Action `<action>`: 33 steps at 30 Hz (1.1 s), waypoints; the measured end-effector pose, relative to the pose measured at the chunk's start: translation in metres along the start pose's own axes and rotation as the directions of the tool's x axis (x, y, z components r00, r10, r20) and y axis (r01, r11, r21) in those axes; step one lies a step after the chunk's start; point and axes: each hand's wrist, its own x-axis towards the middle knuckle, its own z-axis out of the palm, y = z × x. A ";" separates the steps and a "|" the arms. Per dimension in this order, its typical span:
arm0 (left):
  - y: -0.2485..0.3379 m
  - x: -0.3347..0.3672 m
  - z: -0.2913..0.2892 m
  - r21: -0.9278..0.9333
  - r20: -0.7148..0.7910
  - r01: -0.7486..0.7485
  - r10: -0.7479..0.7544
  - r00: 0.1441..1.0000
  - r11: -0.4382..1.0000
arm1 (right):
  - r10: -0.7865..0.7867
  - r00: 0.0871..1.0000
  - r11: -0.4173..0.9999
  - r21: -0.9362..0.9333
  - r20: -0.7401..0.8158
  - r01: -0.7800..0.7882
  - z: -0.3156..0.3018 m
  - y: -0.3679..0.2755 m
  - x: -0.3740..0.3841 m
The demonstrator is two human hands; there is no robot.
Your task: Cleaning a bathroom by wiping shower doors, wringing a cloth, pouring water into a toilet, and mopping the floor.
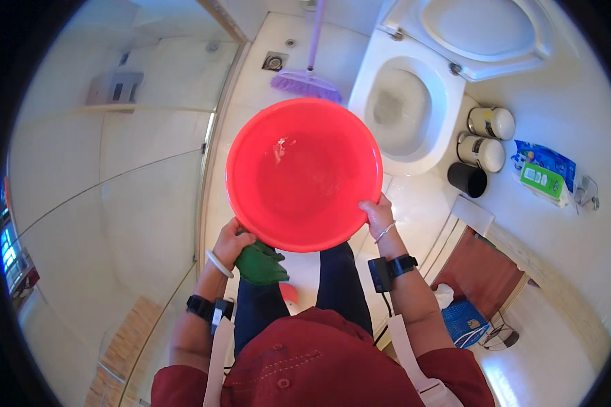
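A round red plastic basin (304, 175) is held out in front of me, with what looks like water in it. My left hand (235, 243) is closed on its near-left rim, and a green cloth (261, 263) hangs from the same hand below the basin. My right hand (379, 214) grips the near-right rim, its thumb on top and its other fingers hidden underneath. Just beyond the basin, to the right, stands a white toilet (400, 112) with its lid and seat raised.
A purple broom (308, 84) stands behind the basin near a floor drain (274, 62). Glass shower panels (163, 197) run along the left. On the right are canisters (480, 152), a black cup (468, 180), wipe packs (544, 178) and a blue basket (463, 321).
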 end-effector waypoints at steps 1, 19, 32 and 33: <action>-0.012 0.009 -0.015 -0.031 -0.004 0.057 -0.057 0.998 0.998 | 0.005 1.000 0.999 -0.053 -0.017 -0.005 0.009 0.013 0.005; -0.246 0.114 -0.069 -0.145 -0.138 0.462 -0.480 0.866 0.875 | 0.064 0.998 0.825 -0.563 0.000 -0.053 0.033 0.141 0.116; -0.168 0.140 -0.027 0.296 0.009 0.167 -0.177 0.984 0.941 | 0.112 0.993 0.601 -0.794 -0.035 -0.096 -0.053 0.189 0.140; -0.146 0.136 -0.015 0.654 0.021 0.002 -0.021 1.000 0.757 | 0.188 0.982 0.659 -0.738 -0.024 -0.144 -0.057 0.195 0.130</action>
